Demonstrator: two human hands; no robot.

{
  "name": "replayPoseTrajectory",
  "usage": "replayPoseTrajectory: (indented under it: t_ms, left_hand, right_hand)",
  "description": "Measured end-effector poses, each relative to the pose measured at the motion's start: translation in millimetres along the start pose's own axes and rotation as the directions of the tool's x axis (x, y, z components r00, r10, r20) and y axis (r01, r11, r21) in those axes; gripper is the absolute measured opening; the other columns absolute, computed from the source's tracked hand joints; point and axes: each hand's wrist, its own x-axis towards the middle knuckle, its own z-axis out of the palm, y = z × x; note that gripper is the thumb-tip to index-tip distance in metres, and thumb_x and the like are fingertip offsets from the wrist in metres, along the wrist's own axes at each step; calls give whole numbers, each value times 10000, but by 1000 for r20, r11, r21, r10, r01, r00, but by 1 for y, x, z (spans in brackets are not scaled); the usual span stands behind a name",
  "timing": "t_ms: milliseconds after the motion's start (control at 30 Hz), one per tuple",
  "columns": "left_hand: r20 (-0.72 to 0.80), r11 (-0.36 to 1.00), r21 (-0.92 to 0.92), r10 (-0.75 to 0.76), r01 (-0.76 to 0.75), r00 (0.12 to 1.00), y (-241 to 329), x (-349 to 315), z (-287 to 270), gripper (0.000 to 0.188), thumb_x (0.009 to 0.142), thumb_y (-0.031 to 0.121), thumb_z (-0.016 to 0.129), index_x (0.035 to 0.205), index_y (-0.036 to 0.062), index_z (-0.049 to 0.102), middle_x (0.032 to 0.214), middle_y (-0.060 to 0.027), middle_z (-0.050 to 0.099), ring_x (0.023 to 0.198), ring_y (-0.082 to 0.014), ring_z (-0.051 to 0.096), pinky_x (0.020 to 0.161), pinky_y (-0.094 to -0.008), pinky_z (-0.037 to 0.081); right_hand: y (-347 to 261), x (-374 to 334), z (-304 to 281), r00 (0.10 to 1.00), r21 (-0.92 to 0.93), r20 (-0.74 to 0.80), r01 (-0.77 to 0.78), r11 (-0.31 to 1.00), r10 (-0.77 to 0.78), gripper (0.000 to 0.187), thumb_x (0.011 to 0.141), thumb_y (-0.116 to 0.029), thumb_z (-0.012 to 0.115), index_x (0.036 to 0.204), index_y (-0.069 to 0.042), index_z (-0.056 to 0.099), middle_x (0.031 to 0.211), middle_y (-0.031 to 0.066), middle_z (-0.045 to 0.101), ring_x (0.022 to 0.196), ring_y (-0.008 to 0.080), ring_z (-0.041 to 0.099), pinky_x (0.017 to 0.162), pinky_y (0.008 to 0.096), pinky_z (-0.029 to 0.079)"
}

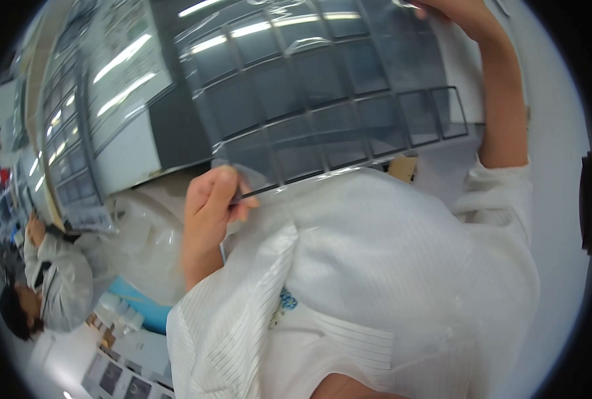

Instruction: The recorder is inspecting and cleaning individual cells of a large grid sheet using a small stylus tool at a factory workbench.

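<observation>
A dark grid frame [322,113] in clear, shiny plastic wrap spans the upper middle of the view, tilted in front of me. My left hand [209,206] pinches its near left corner, the thumb on top and the fingers curled beneath. At the far right, my right hand [459,16] reaches to the frame's upper edge with its fingers bent round the wrap; the view's rim cuts off part of this hand. Light strips reflect off the plastic.
Left of the frame lies a worktop with a white sheet and a dark panel [181,126]. Another wrapped grid frame [73,126] is farther left. A co-worker [63,286] is at the lower left, near a blue surface [143,306] and white bottles [119,312].
</observation>
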Motion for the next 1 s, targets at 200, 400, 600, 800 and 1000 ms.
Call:
replayPoseTrajectory:
  t_ms: [200, 400, 600, 800, 1000]
  left_hand:
    - [31, 1000, 27, -10, 9, 999, 1, -2, 3, 543, 1032, 440, 408, 738, 38, 622, 642, -16, 620, 516, -31, 496, 459, -182, 344]
    - [19, 999, 34, 15, -16, 1000, 1, -3, 6, 630, 1036, 488, 338, 722, 32, 639, 590, 1, 579, 505, -42, 481, 462, -186, 336]
    - [-26, 1000, -6, 13, -13, 1000, 2, -1, 11, 540, 1032, 422, 409, 724, 44, 639, 607, -14, 616, 504, -41, 495, 461, -184, 353]
    - [-108, 1000, -13, 20, -21, 994, 7, -12, -5, 388, 987, 298, 555, 691, 55, 621, 609, -25, 633, 482, -37, 507, 447, -178, 369]
    - [-32, 968, 242, 84, -74, 996, 9, -35, -41, 357, 983, 251, 560, 726, 16, 639, 625, -42, 635, 530, -59, 557, 504, -190, 413]
  right_hand:
    - [-4, 2, 7, 999, 9, -32, -22, 1000, 22, 294, 898, -327, 684, 835, -40, 678, 600, -10, 621, 434, 19, 460, 392, 180, 305]
    - [-6, 2, 8, 997, -9, -66, -31, 999, 30, 283, 904, -307, 679, 874, -26, 685, 601, 4, 622, 430, 25, 463, 383, 181, 303]
    - [-2, 2, 6, 997, -6, -77, -2, 1000, 1, 266, 893, -293, 694, 904, -27, 689, 615, 3, 624, 438, 30, 477, 379, 184, 305]
    - [-7, 0, 10, 991, 62, 95, 85, 994, -90, 176, 845, -173, 746, 900, -18, 684, 640, -4, 622, 564, 54, 569, 500, 199, 426]
    - [6, 18, 30, 826, 290, 267, 423, 859, -497, 180, 828, -175, 770, 814, -36, 655, 625, -10, 604, 561, 62, 571, 517, 210, 437]
